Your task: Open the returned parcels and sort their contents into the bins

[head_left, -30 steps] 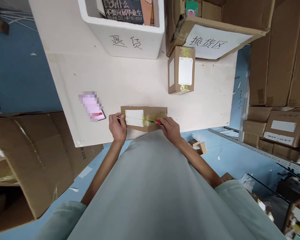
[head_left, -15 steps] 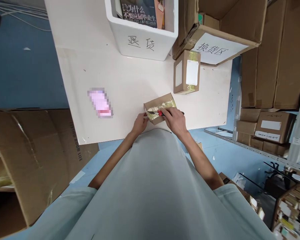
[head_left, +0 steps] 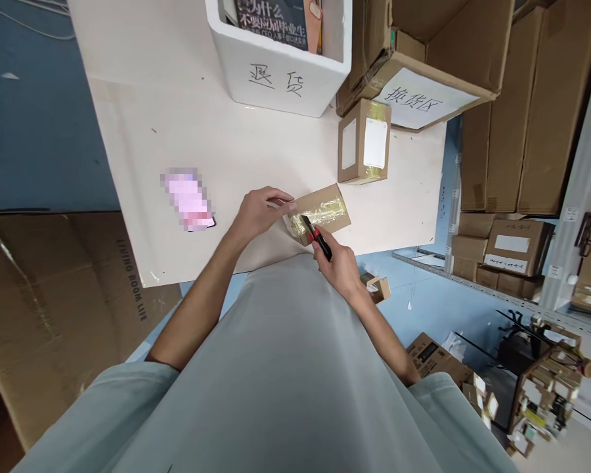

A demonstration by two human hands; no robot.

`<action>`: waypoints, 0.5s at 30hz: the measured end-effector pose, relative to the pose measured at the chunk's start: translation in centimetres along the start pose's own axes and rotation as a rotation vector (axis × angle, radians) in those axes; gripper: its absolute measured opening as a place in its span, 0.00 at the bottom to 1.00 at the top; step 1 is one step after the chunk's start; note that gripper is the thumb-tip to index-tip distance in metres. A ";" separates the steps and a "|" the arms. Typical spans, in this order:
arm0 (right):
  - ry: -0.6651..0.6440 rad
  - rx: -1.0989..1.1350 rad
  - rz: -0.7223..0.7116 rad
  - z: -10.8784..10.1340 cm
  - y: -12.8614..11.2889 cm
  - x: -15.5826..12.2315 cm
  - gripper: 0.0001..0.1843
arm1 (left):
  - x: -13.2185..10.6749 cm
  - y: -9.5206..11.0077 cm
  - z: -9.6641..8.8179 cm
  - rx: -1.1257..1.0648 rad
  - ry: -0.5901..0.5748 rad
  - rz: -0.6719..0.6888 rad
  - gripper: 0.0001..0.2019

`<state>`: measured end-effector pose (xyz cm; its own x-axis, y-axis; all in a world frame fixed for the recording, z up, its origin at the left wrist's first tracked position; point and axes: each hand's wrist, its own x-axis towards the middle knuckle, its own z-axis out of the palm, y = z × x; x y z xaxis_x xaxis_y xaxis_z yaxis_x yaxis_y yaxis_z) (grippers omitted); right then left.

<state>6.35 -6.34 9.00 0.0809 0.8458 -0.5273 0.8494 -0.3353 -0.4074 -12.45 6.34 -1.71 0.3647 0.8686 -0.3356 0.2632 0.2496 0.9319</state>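
Note:
A small cardboard box (head_left: pixel 320 190) sealed with yellowish clear tape lies at a slant near the table's front edge. My left hand (head_left: pixel 260 213) holds its upper left corner, thumb and fingers at the box's end. My right hand (head_left: pixel 342 266) is closed around a black and red utility knife (head_left: pixel 320 240). The knife's blade points up and left, over the taped top near the left end. Whether the blade touches the tape, I cannot tell.
Behind stand a white foam bin (head_left: pixel 280 75) with books, a taller taped carton (head_left: pixel 364 141) and a large open carton (head_left: pixel 423 98) bearing a handwritten sheet. A blurred phone (head_left: pixel 190 200) lies to the left on the white table (head_left: pixel 128 138). Boxes fill shelving (head_left: pixel 561 230) at right.
My left hand has moved from the box's lower left corner up to its upper left corner. My right hand has come down off the box top, turning the knife to point up and left.

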 end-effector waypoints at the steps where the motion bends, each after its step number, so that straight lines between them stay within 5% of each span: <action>1: -0.015 -0.006 0.004 0.1 -0.3 0.2 0.28 | 0.2 0.1 -0.1 -0.009 -0.018 -0.006 0.16; 15: -0.126 -0.227 0.062 -0.2 -3.2 0.4 0.29 | -0.6 0.1 -0.2 -0.041 -0.046 -0.029 0.15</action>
<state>3.75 -4.86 10.23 0.0833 0.7631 -0.6409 0.9412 -0.2716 -0.2011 -12.86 5.91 -1.38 0.3980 0.8406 -0.3675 0.2377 0.2925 0.9263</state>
